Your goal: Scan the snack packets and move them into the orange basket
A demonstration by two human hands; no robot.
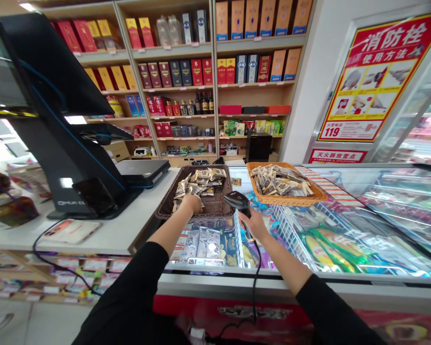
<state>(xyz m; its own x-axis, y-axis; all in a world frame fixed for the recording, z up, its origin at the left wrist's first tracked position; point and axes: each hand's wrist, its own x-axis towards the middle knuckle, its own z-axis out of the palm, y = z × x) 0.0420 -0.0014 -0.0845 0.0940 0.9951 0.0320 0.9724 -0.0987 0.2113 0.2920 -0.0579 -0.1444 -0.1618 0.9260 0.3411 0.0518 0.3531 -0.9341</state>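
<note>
My left hand (193, 203) reaches into a dark brown wicker basket (215, 207), down among small beige snack packets (202, 176). Its fingers are mostly hidden, so whether it grips a packet does not show. In my right hand (254, 223) is a black barcode scanner (237, 200), its head tilted toward the dark basket and its cable hanging down. To the right, an orange wicker basket (311, 196) holds a heap of similar packets (278, 181). One single packet (236, 181) lies on the glass between the two baskets.
Both baskets rest on a glass-topped freezer (233, 282) with bagged goods inside. At left, a counter (129, 235) carries a checkout terminal (68, 143), a flat scale (143, 171) and a phone (72, 231). Shelves of boxed bottles (175, 73) stand behind; the scanner cable (257, 268) hangs in front.
</note>
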